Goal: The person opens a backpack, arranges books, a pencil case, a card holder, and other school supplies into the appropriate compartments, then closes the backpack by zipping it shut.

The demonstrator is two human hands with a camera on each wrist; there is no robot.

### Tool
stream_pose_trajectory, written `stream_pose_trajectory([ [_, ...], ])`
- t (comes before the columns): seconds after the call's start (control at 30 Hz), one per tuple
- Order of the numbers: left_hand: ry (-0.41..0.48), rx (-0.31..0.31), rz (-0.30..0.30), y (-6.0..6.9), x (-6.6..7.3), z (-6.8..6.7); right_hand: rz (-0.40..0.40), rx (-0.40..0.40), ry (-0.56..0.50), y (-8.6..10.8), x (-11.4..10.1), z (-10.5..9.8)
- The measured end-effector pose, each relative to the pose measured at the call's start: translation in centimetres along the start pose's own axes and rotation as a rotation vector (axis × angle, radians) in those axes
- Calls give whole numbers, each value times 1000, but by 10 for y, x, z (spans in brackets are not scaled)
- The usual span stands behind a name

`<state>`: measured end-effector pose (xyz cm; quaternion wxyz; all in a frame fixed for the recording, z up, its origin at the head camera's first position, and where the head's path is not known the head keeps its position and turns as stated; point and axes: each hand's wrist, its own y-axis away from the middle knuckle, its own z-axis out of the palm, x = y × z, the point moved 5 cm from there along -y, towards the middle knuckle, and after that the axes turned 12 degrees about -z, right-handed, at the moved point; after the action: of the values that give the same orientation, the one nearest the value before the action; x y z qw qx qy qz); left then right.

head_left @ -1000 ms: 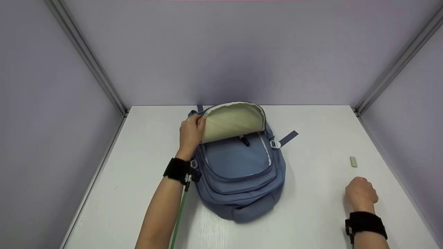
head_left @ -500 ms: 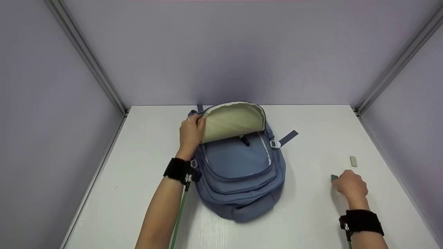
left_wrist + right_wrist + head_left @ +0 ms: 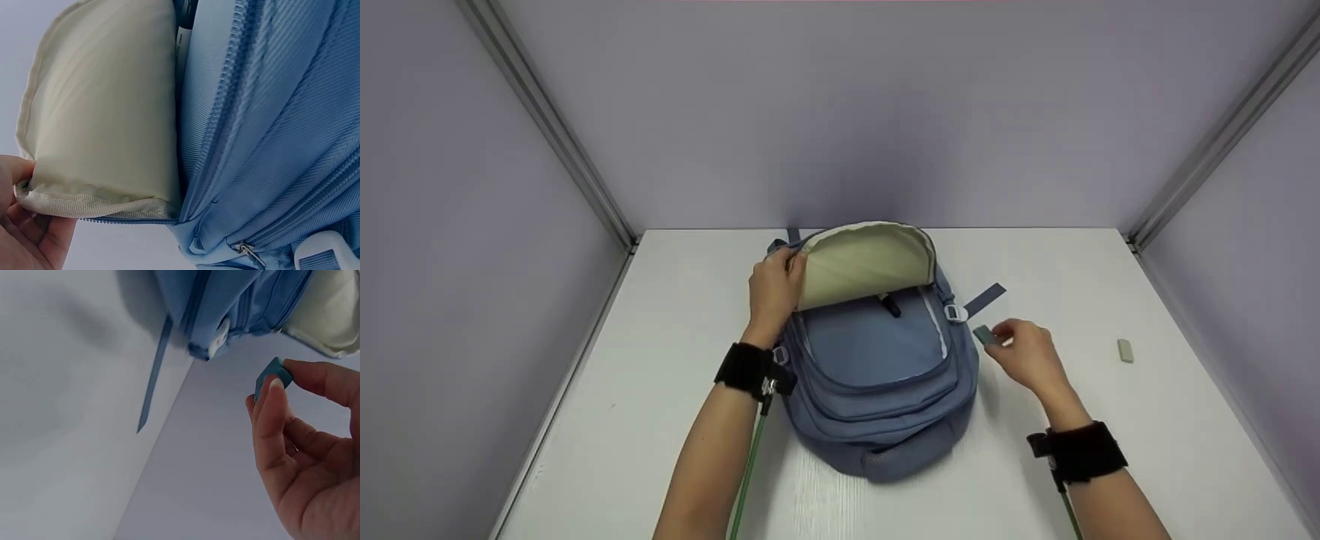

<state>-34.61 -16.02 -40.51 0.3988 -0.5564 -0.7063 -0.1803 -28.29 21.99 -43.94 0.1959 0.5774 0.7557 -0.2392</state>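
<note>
A blue backpack (image 3: 877, 409) lies on the white table with its front pocket unzipped. My left hand (image 3: 775, 289) pinches the edge of the pocket's flap (image 3: 107, 107), holding it folded back so the cream lining shows. Under the flap, a dark-ended marker-like item (image 3: 889, 304) pokes out of the pocket; the rest of it is hidden. My right hand (image 3: 1027, 356) is just right of the backpack, above the table. Between thumb and fingers it pinches a small teal block (image 3: 274, 377), clear of the bag.
A small pale green block (image 3: 1125, 350) lies on the right of the table (image 3: 675, 315). A strap end (image 3: 985, 299) sticks out from the bag's right buckle (image 3: 956, 313). Grey walls (image 3: 870, 112) enclose the back and sides.
My right hand has picked up the teal block and carried it leftward and away from me, toward the backpack. The left hand and flap have stayed put.
</note>
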Motion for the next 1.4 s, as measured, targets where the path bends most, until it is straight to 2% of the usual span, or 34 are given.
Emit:
stream_pose_trajectory([
  [0.1,0,0,-6,0,0,0,-79,34,-27,-14,-25,14],
  [0.23,4,17,-1,0,0,0,-173,36,-37,-29,-54,38],
  [0.4,-4,31,17,-1,0,0,-215,-3,-20,-44,-78,68],
  [0.53,-10,23,15,0,-1,0,-222,4,-39,-54,-89,85],
  [0.67,-4,17,10,0,-3,1,-302,22,-118,-59,-97,95],
  [0.9,-8,20,12,0,-3,1,-405,-95,-327,-53,-98,97],
  [1.0,-14,22,21,0,-2,1,-436,-82,-343,-49,-93,84],
  [1.1,-19,24,25,1,-2,1,-427,15,-301,-47,-80,62],
  [1.17,-13,26,23,1,-2,1,-391,90,-266,-48,-64,46],
  [1.3,-9,34,32,1,-1,1,-266,198,-194,-49,-13,16],
  [1.4,-11,31,36,0,-1,1,-144,200,-124,-45,35,-1],
])
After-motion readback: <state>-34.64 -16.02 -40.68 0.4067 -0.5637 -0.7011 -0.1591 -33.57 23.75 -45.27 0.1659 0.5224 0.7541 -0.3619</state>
